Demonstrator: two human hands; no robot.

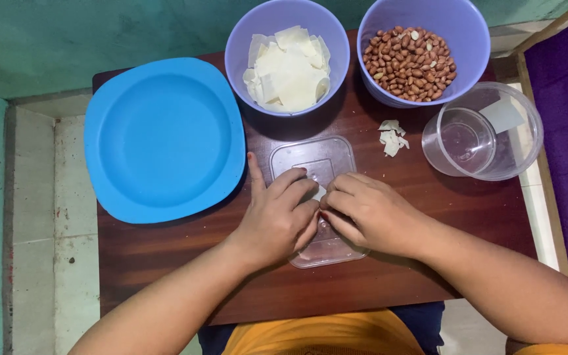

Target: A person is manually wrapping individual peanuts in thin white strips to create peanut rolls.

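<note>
Head view: both hands meet over a clear flat lid [320, 164] on the brown desk [468, 210]. The left hand [277, 220] and right hand [373, 213] have fingers curled together, pinching 1 small white wrapper piece [319, 192] between their tips. It looks thin, light and limp, likely easy to tear, so best held by its edges. Behind stand 2 purple bowls, 1 of wrappers [287, 69], 1 of peanuts [409, 62], beside a blue plate [165, 138].
</note>
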